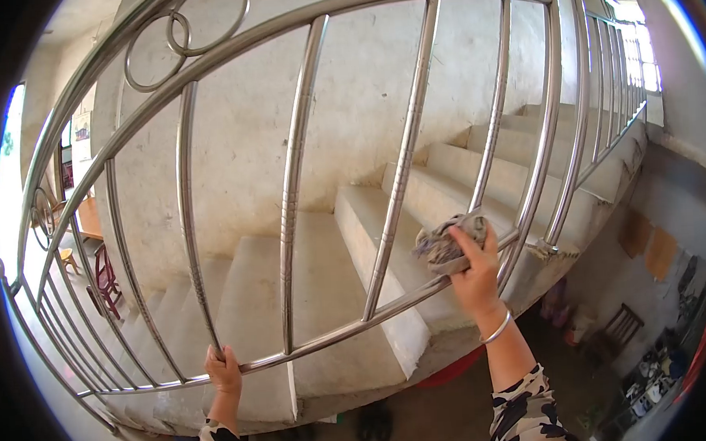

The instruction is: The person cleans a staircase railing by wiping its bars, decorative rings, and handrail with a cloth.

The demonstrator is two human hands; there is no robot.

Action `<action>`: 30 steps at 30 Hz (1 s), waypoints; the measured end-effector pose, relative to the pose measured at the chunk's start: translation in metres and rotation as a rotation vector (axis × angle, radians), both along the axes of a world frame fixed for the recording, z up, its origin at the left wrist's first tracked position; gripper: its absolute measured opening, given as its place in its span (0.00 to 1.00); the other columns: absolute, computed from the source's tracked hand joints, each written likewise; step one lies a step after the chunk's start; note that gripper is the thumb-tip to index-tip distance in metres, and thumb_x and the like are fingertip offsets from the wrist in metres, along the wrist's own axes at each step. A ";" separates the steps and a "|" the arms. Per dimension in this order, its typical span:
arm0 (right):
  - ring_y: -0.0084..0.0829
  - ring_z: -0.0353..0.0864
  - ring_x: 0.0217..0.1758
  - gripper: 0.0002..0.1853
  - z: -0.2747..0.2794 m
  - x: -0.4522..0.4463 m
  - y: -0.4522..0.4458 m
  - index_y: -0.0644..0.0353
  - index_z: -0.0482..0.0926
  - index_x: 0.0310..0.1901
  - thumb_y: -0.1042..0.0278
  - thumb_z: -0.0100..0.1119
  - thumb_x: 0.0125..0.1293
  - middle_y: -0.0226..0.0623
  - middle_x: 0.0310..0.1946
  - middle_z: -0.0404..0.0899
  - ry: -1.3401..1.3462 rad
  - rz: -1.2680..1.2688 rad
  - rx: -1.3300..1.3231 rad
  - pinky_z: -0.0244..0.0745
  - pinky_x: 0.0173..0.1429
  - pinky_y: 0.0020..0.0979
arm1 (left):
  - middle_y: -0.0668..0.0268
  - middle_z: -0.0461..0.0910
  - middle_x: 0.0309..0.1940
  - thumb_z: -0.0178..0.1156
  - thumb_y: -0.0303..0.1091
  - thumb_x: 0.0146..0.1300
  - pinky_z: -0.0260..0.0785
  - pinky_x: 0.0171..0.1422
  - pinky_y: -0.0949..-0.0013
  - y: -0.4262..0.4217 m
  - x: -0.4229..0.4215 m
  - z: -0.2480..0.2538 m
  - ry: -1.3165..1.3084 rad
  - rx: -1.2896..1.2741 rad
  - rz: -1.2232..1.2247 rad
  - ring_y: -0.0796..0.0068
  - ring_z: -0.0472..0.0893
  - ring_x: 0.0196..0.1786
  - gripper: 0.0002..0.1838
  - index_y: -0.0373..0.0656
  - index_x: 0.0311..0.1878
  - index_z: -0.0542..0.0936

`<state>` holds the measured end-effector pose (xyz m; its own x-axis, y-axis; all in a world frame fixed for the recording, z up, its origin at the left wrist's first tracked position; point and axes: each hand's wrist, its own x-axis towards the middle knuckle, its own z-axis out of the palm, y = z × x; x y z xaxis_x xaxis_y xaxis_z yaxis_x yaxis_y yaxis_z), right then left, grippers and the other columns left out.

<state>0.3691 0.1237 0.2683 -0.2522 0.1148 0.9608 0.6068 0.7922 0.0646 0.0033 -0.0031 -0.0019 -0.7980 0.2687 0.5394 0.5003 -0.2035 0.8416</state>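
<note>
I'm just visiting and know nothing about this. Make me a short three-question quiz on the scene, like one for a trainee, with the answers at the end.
1. Short answer: what does the right hand hold?

2. True or false: the left hand lies flat on a stair step.

3. Multiple choice: which arm wears the bracelet?
a) the left
b) the right
c) both

Key:
1. A crumpled cloth.
2. False; it grips the metal railing at the foot of an upright bar.
3. b
</note>
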 end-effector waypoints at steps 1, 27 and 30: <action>0.51 0.63 0.56 0.28 0.009 0.000 -0.001 0.55 0.74 0.45 0.84 0.53 0.35 0.57 0.54 0.58 0.001 0.009 0.014 0.61 0.57 0.35 | 0.66 0.64 0.09 0.52 0.31 0.54 0.61 0.18 0.70 0.001 -0.002 0.001 0.006 -0.010 0.010 0.75 0.68 0.12 0.10 0.39 0.21 0.65; 0.47 0.67 0.47 0.23 -0.037 -0.099 -0.030 0.60 0.72 0.41 0.80 0.58 0.36 0.44 0.38 0.72 0.075 0.368 -0.056 0.64 0.50 0.37 | 0.63 0.66 0.10 0.52 0.32 0.52 0.60 0.21 0.66 -0.001 0.005 0.011 -0.056 -0.031 0.029 0.65 0.69 0.14 0.11 0.40 0.19 0.65; 0.47 0.65 0.48 0.21 -0.070 -0.090 -0.047 0.61 0.73 0.38 0.81 0.57 0.35 0.44 0.36 0.72 0.028 0.344 -0.183 0.63 0.50 0.36 | 0.61 0.65 0.10 0.53 0.32 0.51 0.59 0.22 0.65 0.001 -0.001 0.002 -0.002 -0.084 0.103 0.64 0.69 0.15 0.11 0.40 0.19 0.65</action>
<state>0.2790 0.0772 0.1980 -0.2796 0.1985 0.9394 0.3032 0.9466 -0.1098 0.0022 -0.0017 -0.0003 -0.8247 0.2296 0.5169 0.5133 -0.0799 0.8545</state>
